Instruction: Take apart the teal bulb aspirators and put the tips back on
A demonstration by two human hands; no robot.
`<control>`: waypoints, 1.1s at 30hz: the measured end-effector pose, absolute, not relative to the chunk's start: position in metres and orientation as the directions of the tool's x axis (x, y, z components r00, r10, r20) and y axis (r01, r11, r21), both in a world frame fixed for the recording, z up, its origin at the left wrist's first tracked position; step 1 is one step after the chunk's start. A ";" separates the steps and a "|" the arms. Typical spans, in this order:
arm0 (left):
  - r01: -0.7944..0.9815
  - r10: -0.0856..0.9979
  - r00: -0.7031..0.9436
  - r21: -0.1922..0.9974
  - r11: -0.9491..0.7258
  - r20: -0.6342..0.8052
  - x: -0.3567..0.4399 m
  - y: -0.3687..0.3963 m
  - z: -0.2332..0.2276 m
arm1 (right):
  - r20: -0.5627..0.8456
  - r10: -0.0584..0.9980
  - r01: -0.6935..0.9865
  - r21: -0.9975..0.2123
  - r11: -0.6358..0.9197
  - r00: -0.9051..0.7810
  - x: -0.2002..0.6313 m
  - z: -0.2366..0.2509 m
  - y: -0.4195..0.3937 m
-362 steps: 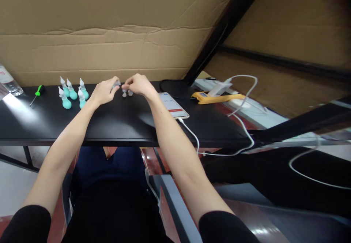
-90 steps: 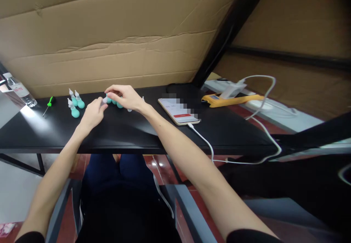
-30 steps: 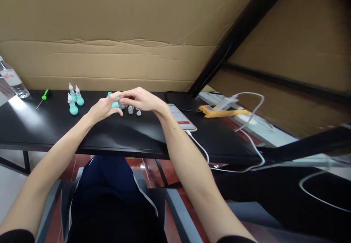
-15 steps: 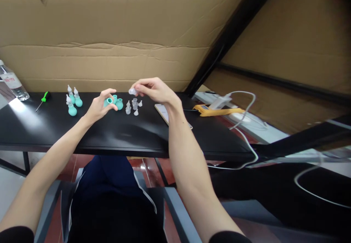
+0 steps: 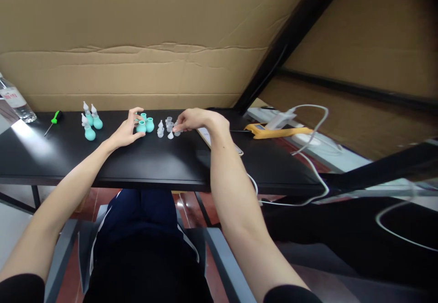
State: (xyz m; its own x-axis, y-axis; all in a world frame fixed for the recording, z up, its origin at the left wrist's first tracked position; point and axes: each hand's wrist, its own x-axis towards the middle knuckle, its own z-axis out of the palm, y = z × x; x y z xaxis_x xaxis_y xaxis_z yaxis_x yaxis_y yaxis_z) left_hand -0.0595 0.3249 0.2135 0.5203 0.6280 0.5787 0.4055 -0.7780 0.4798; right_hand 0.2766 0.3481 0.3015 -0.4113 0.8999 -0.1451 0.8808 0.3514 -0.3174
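Fingers spread, my left hand (image 5: 128, 129) is around a teal rubber bulb (image 5: 141, 127) that stands upright with its opening facing up. Two more teal bulbs (image 5: 149, 125) stand close beside it. My right hand (image 5: 191, 120) is low over the table, its fingertips pinched on a small clear plastic piece (image 5: 177, 133), partly hidden by the fingers. Just left of those fingertips are several clear plastic cups (image 5: 169, 126) and a small white cone-shaped nozzle tip (image 5: 170, 135). One clear piece with a pointed tip (image 5: 160, 129) stands near the bulbs.
Several assembled teal bulbs with clear nozzles (image 5: 90, 133) stand on the left. Beyond them lie a green-handled screwdriver (image 5: 55, 118) and a water bottle (image 5: 15, 100). A phone (image 5: 205, 136) lies under my right forearm. A yellow device (image 5: 263, 132) and white cable (image 5: 320, 184) are at right.
My right hand has moved down to the table with the clear piece from above it. The bulb in my left hand now stands on the table, and the fingers have loosened around it.
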 end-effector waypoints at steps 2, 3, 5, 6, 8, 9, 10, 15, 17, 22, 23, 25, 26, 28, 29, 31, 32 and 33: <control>0.446 0.652 0.524 0.476 -0.758 0.548 -0.062 0.323 0.217 | -0.148 0.904 0.888 -0.307 0.344 -0.401 0.275 0.301 0.349; 0.471 0.663 0.525 0.467 -0.748 0.534 -0.062 0.323 0.219 | -0.141 0.906 0.888 -0.303 0.345 -0.400 0.275 0.301 0.349; 0.513 0.674 0.526 0.439 -0.738 0.519 -0.064 0.321 0.223 | -0.106 0.909 0.884 -0.300 0.358 -0.404 0.276 0.301 0.350; 0.525 0.671 0.528 0.422 -0.740 0.521 -0.064 0.320 0.225 | -0.078 0.910 0.880 -0.300 0.369 -0.408 0.278 0.301 0.352; 0.542 0.656 0.528 0.381 -0.749 0.540 -0.063 0.317 0.230 | 0.012 0.911 0.866 -0.306 0.396 -0.412 0.280 0.299 0.355; 0.558 0.647 0.519 0.352 -0.752 0.558 -0.063 0.316 0.233 | 0.069 0.910 0.858 -0.312 0.409 -0.409 0.281 0.298 0.357; 0.586 0.640 0.501 0.316 -0.746 0.582 -0.063 0.314 0.236 | 0.130 0.906 0.849 -0.318 0.423 -0.403 0.281 0.297 0.358; 0.854 0.581 0.208 0.143 -0.500 0.787 -0.074 0.307 0.258 | 0.363 0.850 0.763 -0.394 0.512 -0.383 0.276 0.293 0.363; 0.919 0.515 0.073 0.144 -0.368 0.854 -0.084 0.304 0.266 | 0.386 0.844 0.734 -0.433 0.523 -0.374 0.272 0.295 0.362; 0.949 0.468 -0.073 0.205 -0.238 0.881 -0.095 0.288 0.281 | 0.432 0.831 0.683 -0.490 0.542 -0.350 0.265 0.299 0.357; 0.941 0.483 -0.101 0.240 -0.237 0.870 -0.094 0.284 0.285 | 0.444 0.827 0.673 -0.498 0.547 -0.344 0.263 0.300 0.355; 0.925 0.521 -0.181 0.324 -0.197 0.834 -0.092 0.277 0.291 | 0.470 0.818 0.667 -0.495 0.556 -0.332 0.260 0.301 0.352; 0.920 0.540 -0.238 0.366 -0.143 0.808 -0.092 0.274 0.293 | 0.485 0.810 0.672 -0.483 0.562 -0.329 0.258 0.301 0.350; 0.898 0.565 -0.367 0.440 0.008 0.739 -0.096 0.273 0.294 | 0.509 0.796 0.692 -0.445 0.569 -0.328 0.255 0.302 0.347; 0.878 0.573 -0.424 0.473 0.071 0.701 -0.101 0.274 0.293 | 0.513 0.794 0.706 -0.426 0.566 -0.327 0.253 0.302 0.346; 0.842 0.606 -0.475 0.529 0.104 0.638 -0.116 0.280 0.287 | 0.508 0.799 0.734 -0.399 0.549 -0.321 0.250 0.302 0.346; 0.832 0.628 -0.463 0.552 0.063 0.625 -0.124 0.284 0.283 | 0.506 0.801 0.743 -0.391 0.543 -0.319 0.249 0.301 0.346; 0.828 0.657 -0.424 0.560 0.004 0.623 -0.132 0.289 0.278 | 0.510 0.798 0.745 -0.385 0.545 -0.320 0.247 0.301 0.347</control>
State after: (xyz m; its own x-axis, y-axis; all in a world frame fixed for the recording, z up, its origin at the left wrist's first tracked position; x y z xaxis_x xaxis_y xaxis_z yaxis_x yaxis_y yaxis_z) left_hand -0.1315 0.2888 0.2783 -0.4243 0.6571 0.6231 0.8284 0.0036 0.5602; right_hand 0.2473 0.3468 0.3009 -0.3201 0.7983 0.5101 0.7449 0.5448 -0.3852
